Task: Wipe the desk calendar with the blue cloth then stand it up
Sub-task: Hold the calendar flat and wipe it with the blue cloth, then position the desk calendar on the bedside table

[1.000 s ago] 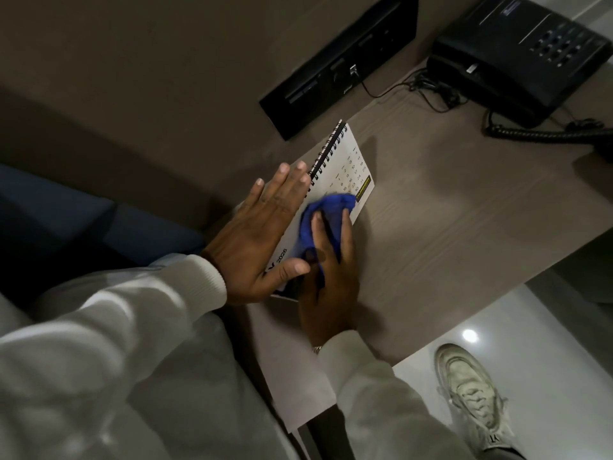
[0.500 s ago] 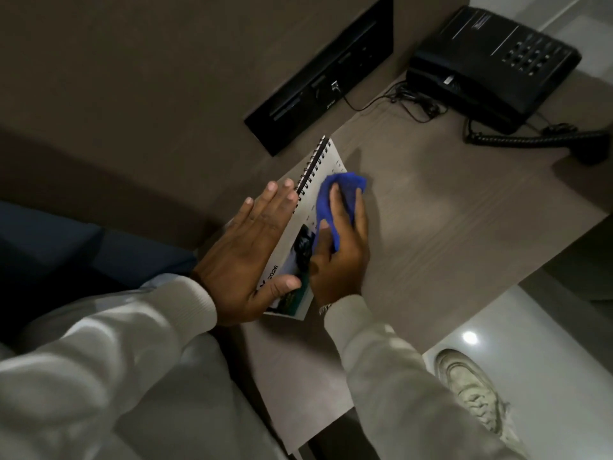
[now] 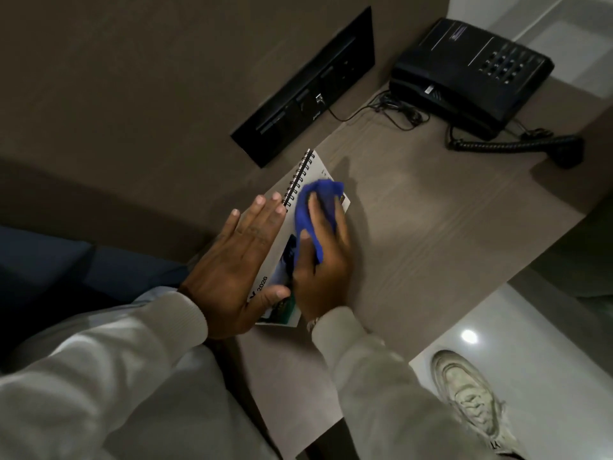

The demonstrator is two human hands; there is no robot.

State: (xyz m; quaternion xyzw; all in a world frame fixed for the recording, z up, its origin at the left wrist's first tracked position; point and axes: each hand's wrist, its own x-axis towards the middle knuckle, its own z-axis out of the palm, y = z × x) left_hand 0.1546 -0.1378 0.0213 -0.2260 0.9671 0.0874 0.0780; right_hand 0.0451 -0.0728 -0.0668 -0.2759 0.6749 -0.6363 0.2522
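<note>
The spiral-bound desk calendar point(image 3: 315, 167) lies flat on the brown wooden desk point(image 3: 431, 220), its black wire binding along its left edge. My left hand point(image 3: 238, 270) rests flat with fingers spread on the calendar's left side, thumb on the printed "2026". My right hand point(image 3: 323, 260) presses the bunched blue cloth point(image 3: 318, 200) onto the calendar's upper right page. The hands and cloth hide much of the page.
A black telephone point(image 3: 471, 74) with a coiled cord point(image 3: 497, 146) sits at the desk's far right. A black socket panel point(image 3: 305, 88) is set in the wall behind the calendar. Beyond the desk's right edge are a pale floor and a shoe point(image 3: 471, 400).
My right hand has slid the blue cloth up the calendar from its lower middle toward the top right. My left hand has stayed flat on the calendar's left side.
</note>
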